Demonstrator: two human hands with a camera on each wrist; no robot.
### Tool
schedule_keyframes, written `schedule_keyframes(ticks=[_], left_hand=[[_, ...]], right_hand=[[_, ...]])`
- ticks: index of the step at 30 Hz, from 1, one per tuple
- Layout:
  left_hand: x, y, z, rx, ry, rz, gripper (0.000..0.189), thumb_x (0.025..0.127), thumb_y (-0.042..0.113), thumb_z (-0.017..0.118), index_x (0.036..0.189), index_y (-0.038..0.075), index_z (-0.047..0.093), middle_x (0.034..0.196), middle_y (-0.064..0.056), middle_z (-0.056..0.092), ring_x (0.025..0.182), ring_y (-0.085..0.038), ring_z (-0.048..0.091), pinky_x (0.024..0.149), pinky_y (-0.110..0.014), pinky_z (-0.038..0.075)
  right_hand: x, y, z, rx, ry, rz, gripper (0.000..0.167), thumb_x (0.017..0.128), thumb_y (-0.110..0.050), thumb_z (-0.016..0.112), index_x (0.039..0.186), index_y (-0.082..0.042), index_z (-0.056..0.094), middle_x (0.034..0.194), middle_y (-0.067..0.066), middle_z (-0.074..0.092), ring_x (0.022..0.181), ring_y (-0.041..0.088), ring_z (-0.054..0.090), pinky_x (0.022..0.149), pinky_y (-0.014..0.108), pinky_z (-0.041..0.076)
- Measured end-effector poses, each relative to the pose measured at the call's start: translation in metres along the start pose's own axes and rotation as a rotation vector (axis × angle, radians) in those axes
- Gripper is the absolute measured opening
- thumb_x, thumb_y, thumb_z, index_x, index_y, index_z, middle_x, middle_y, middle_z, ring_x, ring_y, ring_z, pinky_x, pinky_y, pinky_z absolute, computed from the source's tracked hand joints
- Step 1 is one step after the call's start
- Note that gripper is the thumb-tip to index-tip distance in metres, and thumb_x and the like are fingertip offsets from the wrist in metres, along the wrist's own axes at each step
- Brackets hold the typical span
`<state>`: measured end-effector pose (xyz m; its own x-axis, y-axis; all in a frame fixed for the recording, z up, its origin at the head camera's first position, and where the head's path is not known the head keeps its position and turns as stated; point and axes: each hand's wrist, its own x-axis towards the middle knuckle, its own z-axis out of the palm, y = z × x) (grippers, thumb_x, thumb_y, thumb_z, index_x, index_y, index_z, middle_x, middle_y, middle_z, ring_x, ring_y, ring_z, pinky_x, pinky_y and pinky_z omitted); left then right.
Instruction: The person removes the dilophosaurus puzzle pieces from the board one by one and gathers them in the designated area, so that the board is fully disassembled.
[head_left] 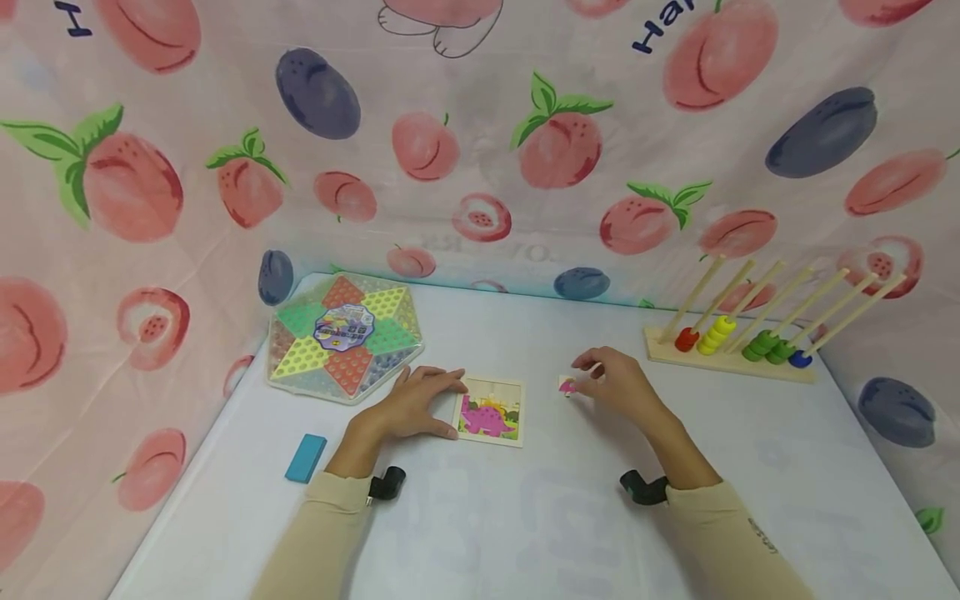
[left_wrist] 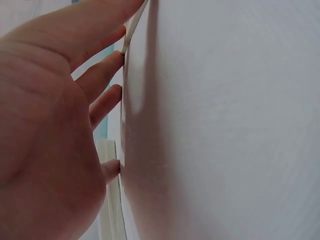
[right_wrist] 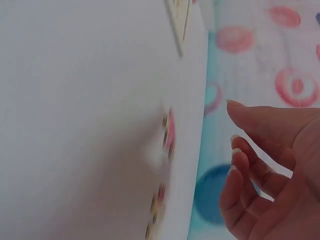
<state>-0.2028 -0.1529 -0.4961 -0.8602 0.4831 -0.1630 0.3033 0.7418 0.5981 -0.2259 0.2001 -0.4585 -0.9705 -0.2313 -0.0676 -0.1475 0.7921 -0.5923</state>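
Note:
A small square picture puzzle with a pink dinosaur lies flat in its pale wooden frame; bare wood shows along its upper part. My left hand rests at its left side, thumb and fingertips touching that edge near the two corners. In the left wrist view this hand has its fingers spread, several tips down at the table. My right hand hovers beside a small pink puzzle piece. The right wrist view shows its fingers loosely bent and holding nothing, apart from that piece and another small piece.
A hexagonal board with a coloured star lies at the back left. Nearer, on the left, is a blue block. A wooden peg rack with coloured beads stands at the back right. Fruit-patterned cloth walls the table's back and sides.

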Motion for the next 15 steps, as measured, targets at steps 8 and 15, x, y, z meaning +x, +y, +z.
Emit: schedule_keyframes(ticks=[8,15], left_hand=[[0.001,-0.002,-0.001,0.019,0.001,0.016,0.073,0.076,0.042,0.088,0.142,0.026,0.059,0.165,0.004,0.04,0.152,-0.027,0.033,0.128,-0.066,0.004],[0.001,-0.003,0.0,0.003,0.006,0.012,0.073,0.076,0.042,0.088,0.141,0.025,0.06,0.164,0.003,0.042,0.151,-0.027,0.034,0.127,-0.068,0.004]], right_hand=[[0.011,-0.049,0.033,0.019,-0.101,-0.177,0.026,0.088,-0.016,0.08,0.112,-0.009,0.075,0.109,0.007,0.074,0.092,0.019,0.061,0.073,0.024,0.05],[0.02,-0.076,0.058,0.014,-0.228,-0.273,0.023,0.088,-0.014,0.079,0.111,-0.013,0.077,0.113,0.003,0.075,0.092,0.014,0.061,0.073,0.021,0.052]])
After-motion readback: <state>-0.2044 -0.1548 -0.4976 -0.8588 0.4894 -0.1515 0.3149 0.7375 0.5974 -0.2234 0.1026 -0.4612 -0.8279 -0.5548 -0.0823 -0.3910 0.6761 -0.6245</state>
